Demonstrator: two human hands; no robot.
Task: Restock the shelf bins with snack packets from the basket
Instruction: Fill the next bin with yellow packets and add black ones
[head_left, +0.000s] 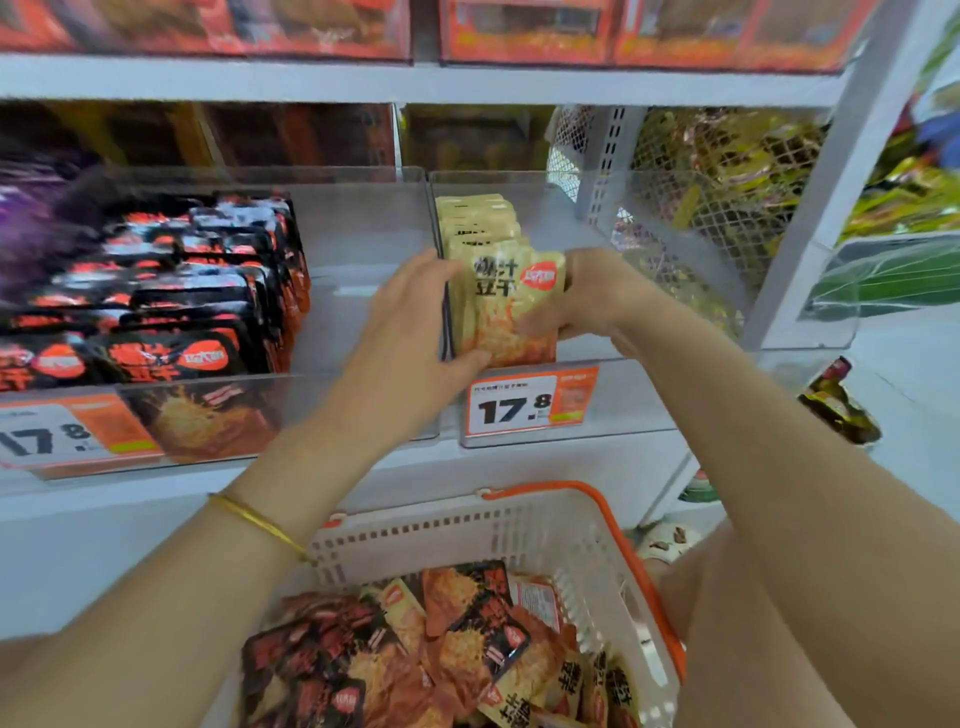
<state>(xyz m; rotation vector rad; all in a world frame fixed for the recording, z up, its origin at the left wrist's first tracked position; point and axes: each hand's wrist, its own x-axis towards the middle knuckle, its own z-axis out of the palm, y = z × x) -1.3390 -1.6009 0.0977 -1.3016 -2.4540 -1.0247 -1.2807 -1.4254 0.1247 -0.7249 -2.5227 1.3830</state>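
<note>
Both hands grip one yellow snack packet (511, 312) by its sides: the left hand (415, 322) with its thumb on the lower front, the right hand (587, 296) with its fingers curled round the right edge. The packet stands upright at the front of a row in the right clear bin (634, 389). Black packets (156, 291) fill the left bin. Below, a white basket (519, 535) holds more packets.
</note>
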